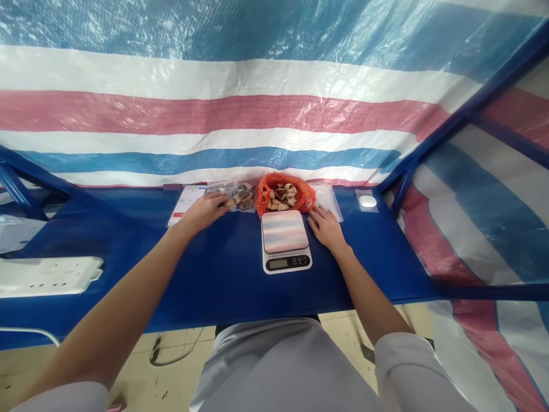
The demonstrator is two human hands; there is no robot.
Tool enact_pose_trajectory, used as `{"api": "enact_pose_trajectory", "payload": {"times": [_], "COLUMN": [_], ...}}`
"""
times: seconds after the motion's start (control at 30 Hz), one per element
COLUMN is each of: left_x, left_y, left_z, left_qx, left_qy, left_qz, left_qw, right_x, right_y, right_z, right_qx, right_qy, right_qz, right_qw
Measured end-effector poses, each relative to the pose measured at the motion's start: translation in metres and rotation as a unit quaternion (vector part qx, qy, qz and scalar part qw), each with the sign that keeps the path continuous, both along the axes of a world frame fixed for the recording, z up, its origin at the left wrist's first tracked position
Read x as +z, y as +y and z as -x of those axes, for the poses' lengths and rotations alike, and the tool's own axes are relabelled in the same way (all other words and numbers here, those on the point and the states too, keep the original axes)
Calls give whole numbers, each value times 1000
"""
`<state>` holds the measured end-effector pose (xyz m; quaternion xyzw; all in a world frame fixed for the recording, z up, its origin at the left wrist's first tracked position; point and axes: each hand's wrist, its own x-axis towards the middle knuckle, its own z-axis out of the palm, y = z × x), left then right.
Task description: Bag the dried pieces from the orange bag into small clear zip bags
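Observation:
My left hand (205, 212) is closed on the left side of a clear plastic bag (245, 197) that holds brown and cream pieces, perhaps dried mushrooms. To the right of it, a red plastic bag (307, 196) stands with its mouth spread, full of similar pieces (283, 197). My right hand (326, 227) lies with fingers apart at the red bag's right, by flat clear bags (326, 200); nothing shows in its grasp. Between my hands and nearer to me is a kitchen scale (286, 240), its platform bare; I cannot read its display.
A phone (185, 205) showing a timer lies left of my left hand. On the blue table (223, 286) are a white power strip (49, 276) at left and a small bag with a round white item (368, 201) at right. Striped sheeting (240, 114) hangs behind blue frame bars (433, 137).

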<state>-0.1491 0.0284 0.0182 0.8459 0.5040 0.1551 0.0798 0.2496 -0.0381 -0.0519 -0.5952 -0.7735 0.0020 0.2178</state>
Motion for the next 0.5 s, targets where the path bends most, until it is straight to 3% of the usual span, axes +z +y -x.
{"api": "enact_pose_trajectory", "payload": {"times": [0.27,0.5], "left_x": [28,46], "left_y": [-17,-43], "left_z": [-9,-28], "left_qx": [30,47], "left_qy": [-108,-268], "left_qz": [-22,-19], "left_qw": [993,962], "right_x": [6,28], "right_y": [-5,-15], "right_z": [3,6], "right_qx": [1,1], "right_qy": [30,50], "right_qz": [-44,-107], "right_qw": [999,993]}}
